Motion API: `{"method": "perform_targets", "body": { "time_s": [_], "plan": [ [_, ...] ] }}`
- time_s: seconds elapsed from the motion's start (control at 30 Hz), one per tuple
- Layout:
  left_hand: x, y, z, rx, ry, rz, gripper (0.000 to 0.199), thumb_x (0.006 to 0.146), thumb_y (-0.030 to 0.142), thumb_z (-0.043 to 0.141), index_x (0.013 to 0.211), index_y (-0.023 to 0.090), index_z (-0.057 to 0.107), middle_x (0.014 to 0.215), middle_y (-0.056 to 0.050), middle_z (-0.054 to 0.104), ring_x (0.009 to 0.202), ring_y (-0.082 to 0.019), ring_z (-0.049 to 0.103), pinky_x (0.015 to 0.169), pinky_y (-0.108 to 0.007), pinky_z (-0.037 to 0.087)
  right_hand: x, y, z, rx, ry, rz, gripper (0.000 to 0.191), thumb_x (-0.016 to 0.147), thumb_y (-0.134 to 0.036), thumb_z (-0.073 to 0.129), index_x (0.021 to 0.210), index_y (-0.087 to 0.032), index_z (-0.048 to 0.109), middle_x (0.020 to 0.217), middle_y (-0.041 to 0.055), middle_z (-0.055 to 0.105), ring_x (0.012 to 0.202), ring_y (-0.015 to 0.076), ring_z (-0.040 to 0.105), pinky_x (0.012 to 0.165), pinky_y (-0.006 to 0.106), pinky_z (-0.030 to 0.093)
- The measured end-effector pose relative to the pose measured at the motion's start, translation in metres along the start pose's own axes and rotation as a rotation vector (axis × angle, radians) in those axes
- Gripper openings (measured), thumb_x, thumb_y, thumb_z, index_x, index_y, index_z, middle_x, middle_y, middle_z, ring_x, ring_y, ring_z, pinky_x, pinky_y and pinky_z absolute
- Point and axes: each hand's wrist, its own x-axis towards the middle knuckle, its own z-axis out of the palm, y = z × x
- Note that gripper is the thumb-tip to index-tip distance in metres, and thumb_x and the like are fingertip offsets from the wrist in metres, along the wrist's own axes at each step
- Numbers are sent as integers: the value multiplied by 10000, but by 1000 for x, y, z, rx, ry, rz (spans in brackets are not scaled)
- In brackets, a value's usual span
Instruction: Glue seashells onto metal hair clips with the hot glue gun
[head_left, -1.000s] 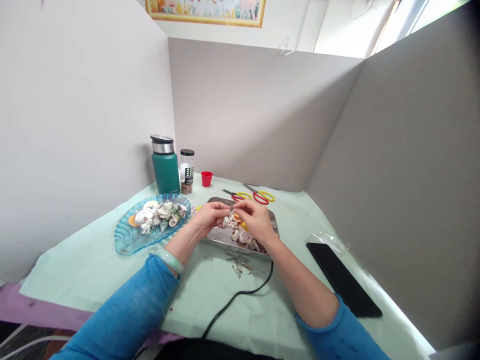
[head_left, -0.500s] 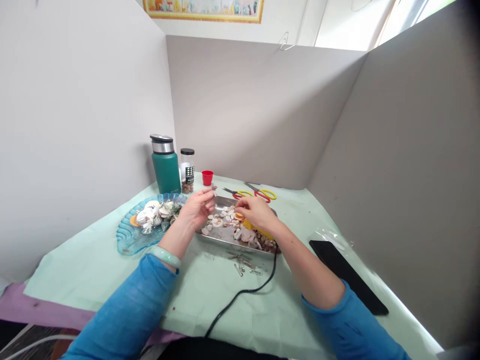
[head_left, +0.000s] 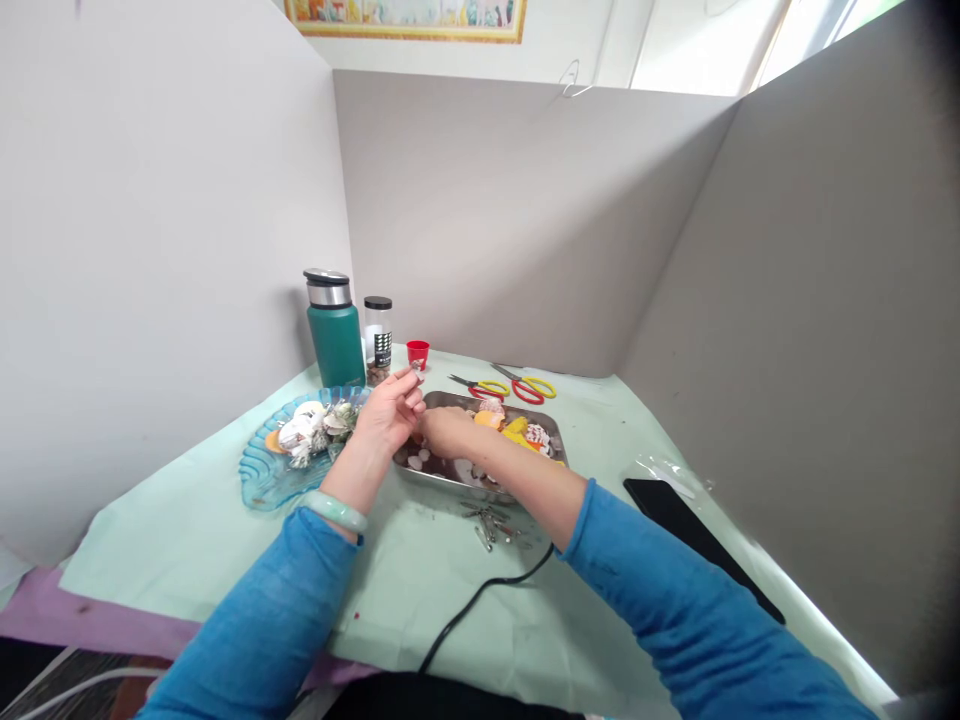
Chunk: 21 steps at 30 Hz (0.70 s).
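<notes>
A metal tray (head_left: 457,488) holds many small shells, with yellow and orange pieces toward its right side. Above the tray's left end, my left hand (head_left: 391,408) is raised, thumb and fingers pinched on a small shell piece (head_left: 417,372). My right hand (head_left: 444,432) reaches over the tray's left part, close beside the left hand; its fingertips are hidden, so what they hold cannot be made out. On the left, a blue scalloped glass dish (head_left: 259,485) carries a cluster of white and greenish shells (head_left: 304,432).
Behind stand a green bottle (head_left: 335,340), a clear jar (head_left: 378,335) and a red cup (head_left: 418,353). Two pairs of scissors (head_left: 529,387) lie behind the tray. In front are metal clips (head_left: 489,525) and a black cable (head_left: 480,595). A black phone-like slab (head_left: 697,540) lies right.
My right hand has moved left across the tray toward my left hand, uncovering yellow and patterned pieces at the right. My left hand has shifted slightly and still pinches the small piece.
</notes>
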Motion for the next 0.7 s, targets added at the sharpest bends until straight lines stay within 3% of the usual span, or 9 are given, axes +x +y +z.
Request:
{"method": "perform_targets", "body": {
  "time_s": [0.13,0.27,0.33,0.4,0.5,0.6,0.7],
  "plan": [
    [0,0,-1,7,-3,-5,214,638,102,721,777,147,566,577,69,499,400,-13,356,389,-166,292,2,1,4,26,36,-12,171,696,-51,590,779,-168,684,881,103,696,775,218,631,666,278,439],
    [1,-2,-3,28,-12,13,230,636,102,721,816,141,582,589,65,508,401,-13,360,388,-172,290,-15,16,-18,96,138,10,237,733,-47,530,874,-181,666,873,75,689,777,189,618,677,268,435],
    [1,-4,-2,42,-18,10,237,634,94,721,826,135,588,594,61,515,402,-13,364,390,-173,292,-33,22,-31,378,285,17,246,776,-73,482,888,-191,666,794,33,677,727,152,605,659,249,440],
    [0,-7,-1,48,-21,-10,233,625,89,728,802,129,583,579,62,505,402,-14,364,392,-173,294,-55,24,-40,744,349,84,220,818,-161,466,928,-197,653,619,-8,615,532,119,550,530,234,431],
    [-2,-16,2,64,-32,-61,237,614,102,742,788,121,583,547,67,485,395,-17,356,387,-171,286,-81,23,-38,1193,448,118,184,787,-252,548,941,-188,627,548,-36,565,458,101,511,459,222,432],
    [-5,-25,5,107,-30,-112,269,602,118,753,826,105,604,585,50,534,385,-10,341,377,-170,279,-90,21,-23,1425,598,150,237,704,-306,665,894,-176,606,568,-36,581,460,93,519,446,217,444],
    [-9,-32,8,140,-14,-151,278,582,124,767,812,103,612,584,43,548,382,-11,343,377,-175,277,-87,21,-9,1485,653,191,221,674,-313,701,813,-169,606,568,-36,581,448,76,508,437,201,429]
  ]
}}
